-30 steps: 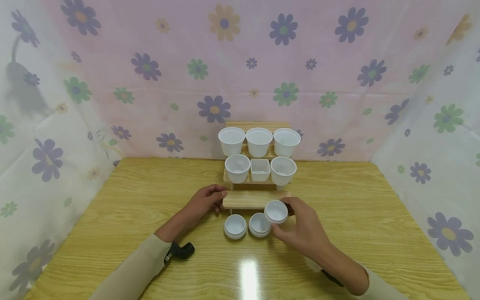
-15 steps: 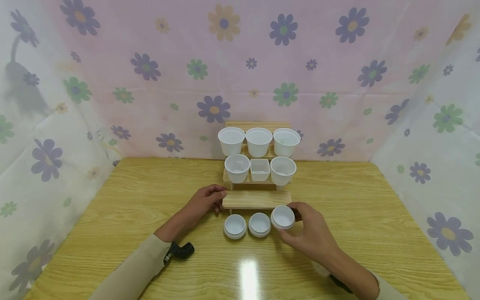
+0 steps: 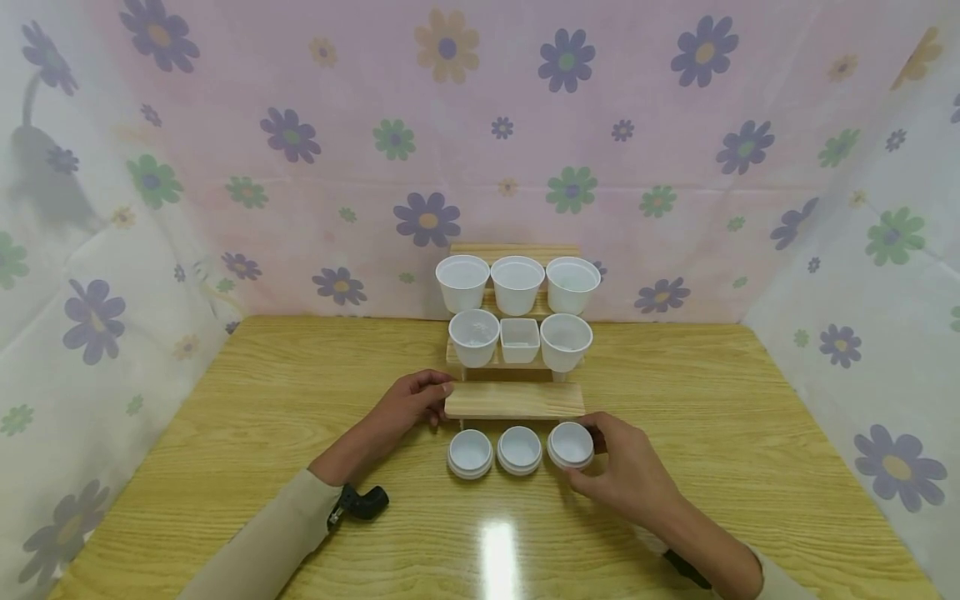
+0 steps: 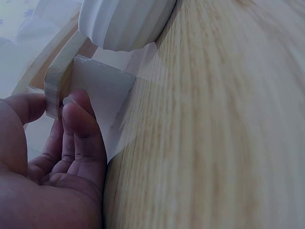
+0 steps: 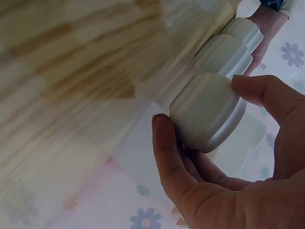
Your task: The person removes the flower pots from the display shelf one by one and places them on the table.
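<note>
My left hand (image 3: 401,412) pinches the left end of the lowest board (image 3: 514,400) of a tiered wooden stand. In the left wrist view, the thumb and fingers (image 4: 85,121) close round that board end (image 4: 56,86). With the thumb on one side and fingers on the other, my right hand (image 3: 630,467) grips a small round white pot (image 3: 570,445) in front of the stand's right end. In the right wrist view this pot (image 5: 205,112) is close over the tabletop, at the end of a row. Left of it stand a matching middle pot (image 3: 519,451) and left pot (image 3: 470,454).
On the stand's middle tier are two round white cups and a square white cup (image 3: 520,340). The top tier bears three larger white cups (image 3: 517,284). A flower-printed cloth (image 3: 495,158) hangs behind the wooden table (image 3: 315,358).
My right hand has brought the pot rightward and down, from overlapping the middle pot to the right end of the front row. My left hand stays at the board.
</note>
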A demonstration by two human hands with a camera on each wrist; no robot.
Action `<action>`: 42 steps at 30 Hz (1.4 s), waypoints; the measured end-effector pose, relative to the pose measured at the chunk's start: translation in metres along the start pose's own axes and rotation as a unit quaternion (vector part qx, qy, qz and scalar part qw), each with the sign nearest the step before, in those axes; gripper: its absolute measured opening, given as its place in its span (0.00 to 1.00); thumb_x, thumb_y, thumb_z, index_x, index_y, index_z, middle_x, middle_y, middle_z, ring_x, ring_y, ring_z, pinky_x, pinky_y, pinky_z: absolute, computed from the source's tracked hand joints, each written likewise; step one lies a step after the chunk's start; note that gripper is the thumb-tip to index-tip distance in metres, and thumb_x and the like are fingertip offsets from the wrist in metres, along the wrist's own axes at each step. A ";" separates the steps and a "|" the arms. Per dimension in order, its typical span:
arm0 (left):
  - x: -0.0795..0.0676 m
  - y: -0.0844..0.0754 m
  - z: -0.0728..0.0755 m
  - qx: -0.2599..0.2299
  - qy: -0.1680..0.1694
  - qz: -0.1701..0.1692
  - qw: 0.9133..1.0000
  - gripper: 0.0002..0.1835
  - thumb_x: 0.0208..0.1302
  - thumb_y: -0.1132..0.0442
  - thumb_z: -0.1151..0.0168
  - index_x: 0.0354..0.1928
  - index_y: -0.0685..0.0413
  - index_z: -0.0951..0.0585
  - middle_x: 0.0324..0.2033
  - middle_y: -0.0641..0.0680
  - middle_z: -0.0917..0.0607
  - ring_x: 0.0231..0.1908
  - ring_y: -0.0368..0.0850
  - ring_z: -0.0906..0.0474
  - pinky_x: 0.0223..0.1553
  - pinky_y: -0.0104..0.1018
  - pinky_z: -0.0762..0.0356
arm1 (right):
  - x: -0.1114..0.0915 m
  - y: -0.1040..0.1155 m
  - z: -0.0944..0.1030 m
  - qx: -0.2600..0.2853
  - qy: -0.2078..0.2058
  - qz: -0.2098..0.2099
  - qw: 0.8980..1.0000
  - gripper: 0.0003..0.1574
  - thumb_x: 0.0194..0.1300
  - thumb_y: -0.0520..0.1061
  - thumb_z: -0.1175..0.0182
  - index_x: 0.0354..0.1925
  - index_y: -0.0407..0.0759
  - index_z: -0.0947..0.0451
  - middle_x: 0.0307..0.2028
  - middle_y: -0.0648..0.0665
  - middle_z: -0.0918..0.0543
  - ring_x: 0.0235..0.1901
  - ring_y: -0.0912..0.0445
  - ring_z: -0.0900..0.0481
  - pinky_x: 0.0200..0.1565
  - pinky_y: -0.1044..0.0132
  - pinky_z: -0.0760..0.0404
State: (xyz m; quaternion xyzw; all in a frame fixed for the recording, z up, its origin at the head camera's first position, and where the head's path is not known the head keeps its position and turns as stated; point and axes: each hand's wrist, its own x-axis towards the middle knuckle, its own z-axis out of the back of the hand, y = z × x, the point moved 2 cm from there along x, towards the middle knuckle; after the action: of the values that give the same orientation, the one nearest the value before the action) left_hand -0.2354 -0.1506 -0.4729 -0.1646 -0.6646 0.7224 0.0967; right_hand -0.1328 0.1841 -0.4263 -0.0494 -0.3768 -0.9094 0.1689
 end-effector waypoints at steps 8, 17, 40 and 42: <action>-0.001 0.000 0.000 0.007 0.001 -0.002 1.000 0.22 0.82 0.57 0.41 0.65 0.67 0.24 0.33 0.54 0.18 0.33 0.46 0.21 0.35 0.34 0.19 | 0.002 -0.004 -0.001 -0.006 0.020 -0.029 0.999 0.37 0.51 0.38 0.17 0.57 0.33 0.21 0.45 0.45 0.14 0.43 0.54 0.14 0.45 0.65 0.13; -0.001 0.000 0.001 0.009 0.002 -0.002 1.000 0.21 0.82 0.57 0.41 0.64 0.67 0.23 0.33 0.54 0.18 0.32 0.46 0.20 0.35 0.34 0.19 | 0.003 -0.007 -0.002 -0.011 0.035 -0.041 0.998 0.37 0.52 0.40 0.16 0.57 0.33 0.21 0.47 0.45 0.13 0.43 0.55 0.14 0.45 0.65 0.13; 0.000 0.001 0.000 -0.003 0.005 -0.004 1.000 0.23 0.82 0.56 0.41 0.65 0.68 0.24 0.33 0.54 0.18 0.33 0.45 0.20 0.34 0.34 0.18 | 0.006 -0.007 0.006 -0.012 0.040 -0.046 0.998 0.34 0.54 0.43 0.16 0.56 0.35 0.18 0.48 0.43 0.12 0.45 0.52 0.12 0.47 0.60 0.12; 0.000 0.000 0.000 -0.002 0.004 -0.004 1.000 0.23 0.82 0.56 0.41 0.65 0.68 0.24 0.33 0.54 0.19 0.33 0.45 0.20 0.34 0.34 0.18 | 0.006 -0.006 0.008 -0.020 0.034 -0.044 0.998 0.33 0.55 0.45 0.16 0.55 0.35 0.18 0.48 0.43 0.12 0.46 0.50 0.12 0.48 0.58 0.11</action>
State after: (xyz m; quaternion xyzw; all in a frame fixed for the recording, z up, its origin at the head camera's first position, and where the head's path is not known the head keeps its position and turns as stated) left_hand -0.2354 -0.1509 -0.4734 -0.1652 -0.6659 0.7203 0.1023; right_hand -0.1411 0.1921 -0.4235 -0.0054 -0.3545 -0.9244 0.1405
